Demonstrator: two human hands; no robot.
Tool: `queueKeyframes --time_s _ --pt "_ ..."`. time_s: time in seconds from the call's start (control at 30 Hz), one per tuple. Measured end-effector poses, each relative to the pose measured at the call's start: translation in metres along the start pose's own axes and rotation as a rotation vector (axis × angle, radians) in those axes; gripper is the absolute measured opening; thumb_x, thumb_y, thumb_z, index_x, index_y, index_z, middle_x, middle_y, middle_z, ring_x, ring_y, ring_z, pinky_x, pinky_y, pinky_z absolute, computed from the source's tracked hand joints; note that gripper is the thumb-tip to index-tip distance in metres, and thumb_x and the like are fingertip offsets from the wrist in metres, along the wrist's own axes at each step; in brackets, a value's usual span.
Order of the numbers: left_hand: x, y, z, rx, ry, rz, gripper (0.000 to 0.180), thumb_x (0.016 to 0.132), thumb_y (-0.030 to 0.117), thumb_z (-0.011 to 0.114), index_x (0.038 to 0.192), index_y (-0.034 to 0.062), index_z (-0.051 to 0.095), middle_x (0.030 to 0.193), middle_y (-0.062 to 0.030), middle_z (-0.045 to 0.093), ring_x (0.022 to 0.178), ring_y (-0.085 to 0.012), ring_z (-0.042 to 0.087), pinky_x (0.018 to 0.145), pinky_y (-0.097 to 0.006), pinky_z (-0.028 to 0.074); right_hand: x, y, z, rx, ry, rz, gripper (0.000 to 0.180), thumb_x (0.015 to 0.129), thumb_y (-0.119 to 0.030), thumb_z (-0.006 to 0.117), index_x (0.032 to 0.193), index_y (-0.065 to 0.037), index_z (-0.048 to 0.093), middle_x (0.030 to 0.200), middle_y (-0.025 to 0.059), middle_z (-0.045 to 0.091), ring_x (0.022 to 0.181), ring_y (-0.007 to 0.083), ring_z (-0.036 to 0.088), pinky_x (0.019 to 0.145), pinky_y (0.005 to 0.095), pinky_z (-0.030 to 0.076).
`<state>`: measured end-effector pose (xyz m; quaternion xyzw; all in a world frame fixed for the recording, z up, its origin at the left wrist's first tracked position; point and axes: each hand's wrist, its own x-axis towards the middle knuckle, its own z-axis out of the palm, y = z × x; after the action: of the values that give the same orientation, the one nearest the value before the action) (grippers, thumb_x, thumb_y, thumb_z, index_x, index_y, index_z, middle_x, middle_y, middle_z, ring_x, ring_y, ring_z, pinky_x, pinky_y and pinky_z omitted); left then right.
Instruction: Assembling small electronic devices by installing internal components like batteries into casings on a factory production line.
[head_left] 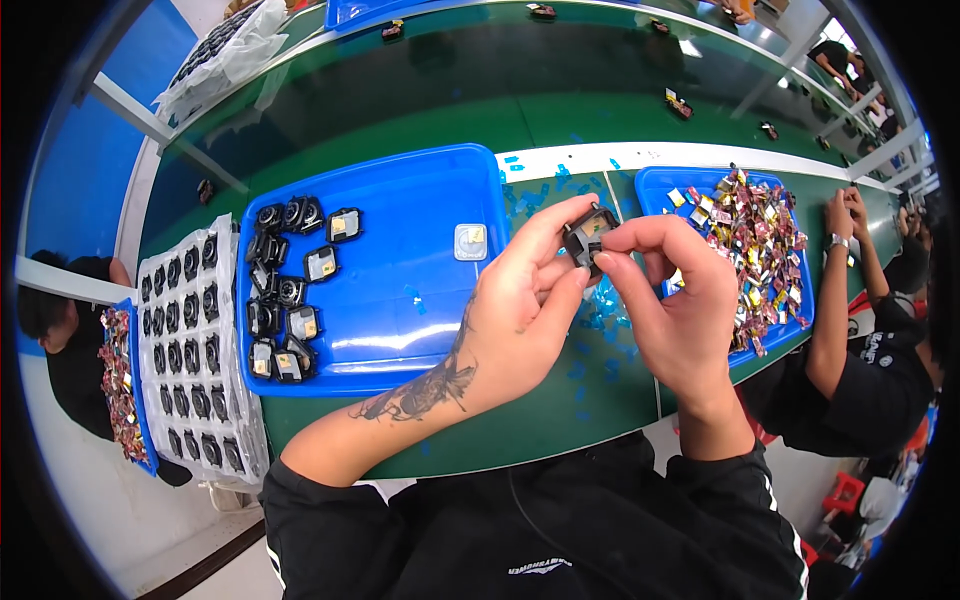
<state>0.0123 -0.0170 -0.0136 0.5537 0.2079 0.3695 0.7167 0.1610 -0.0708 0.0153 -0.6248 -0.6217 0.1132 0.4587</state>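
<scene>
My left hand [520, 315] grips a small black, squarish case [588, 236] with an open hollow side and a tan patch inside, raised over the green table. At the case's right edge, the thumb and index finger of my right hand [685, 315] are pinched together; what sits between those fingertips is too small to make out. To the left is a blue tray [372, 388] holding several similar black cases [303, 322] along its left side, plus a clear square piece [470, 242]. A second blue tray [655, 180], right of my hands, is heaped with small maroon, yellow and silver parts [755, 260].
Blue film scraps [600, 310] litter the green tabletop [440, 440]. Far left, white packing trays [190, 350] carry rows of black round parts. A green conveyor belt [450, 95] beyond bears scattered small assemblies. Other people sit at both sides; one person's forearms [835, 280] are near the right tray.
</scene>
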Motion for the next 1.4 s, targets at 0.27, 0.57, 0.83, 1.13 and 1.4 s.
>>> queueKeyframes --time_s 0.27,0.57,0.83,1.13,1.4 --pt "-0.001 -0.003 -0.002 0.109 -0.033 0.009 0.048 0.095 -0.008 0.047 0.141 -0.0059 0.034 0.135 -0.0175 0.050 0.126 -0.0217 0.050 0.104 -0.033 0.043 0.000 0.005 0.005 -0.030 0.034 -0.120 0.014 0.075 0.005 0.073 0.086 -0.002 0.069 0.075 0.0020 0.065 0.055 0.0083 0.043 0.051 0.0235 0.035" --pt "-0.001 -0.005 -0.001 0.123 -0.026 0.068 0.048 0.095 -0.008 0.047 0.141 -0.0056 0.034 0.135 -0.0170 0.050 0.126 -0.0221 0.051 0.104 -0.033 0.044 0.001 0.005 0.005 -0.066 0.013 -0.103 0.012 0.076 -0.002 0.074 0.084 -0.008 0.069 0.074 0.0047 0.066 0.062 0.0212 0.059 0.060 0.0316 0.043" --pt "-0.004 -0.005 -0.001 0.178 -0.079 0.080 0.044 0.096 -0.008 0.044 0.139 -0.0067 0.036 0.133 -0.0173 0.051 0.125 -0.0223 0.052 0.104 -0.033 0.043 0.000 0.007 0.005 -0.036 0.026 -0.111 0.016 0.071 -0.001 0.075 0.077 -0.005 0.061 0.069 0.0025 0.059 0.062 0.0166 0.055 0.059 0.0310 0.040" --pt "-0.004 -0.006 -0.006 0.135 -0.152 0.080 0.046 0.095 -0.008 0.045 0.139 -0.0070 0.034 0.133 -0.0194 0.051 0.124 -0.0231 0.053 0.103 -0.035 0.045 0.003 0.025 0.007 0.306 0.023 -0.016 0.030 0.071 0.000 0.077 0.088 -0.004 0.052 0.080 0.0016 0.049 0.074 0.0111 0.048 0.068 0.0259 0.041" --pt "0.001 0.006 0.003 -0.080 -0.002 0.123 0.048 0.093 -0.007 0.048 0.140 -0.0055 0.037 0.130 -0.0165 0.051 0.116 -0.0213 0.057 0.099 -0.034 0.048 -0.030 0.022 -0.006 0.582 -0.014 0.216 0.033 0.080 0.006 0.070 0.110 0.003 0.058 0.101 0.0063 0.063 0.094 0.0103 0.062 0.082 0.0251 0.052"
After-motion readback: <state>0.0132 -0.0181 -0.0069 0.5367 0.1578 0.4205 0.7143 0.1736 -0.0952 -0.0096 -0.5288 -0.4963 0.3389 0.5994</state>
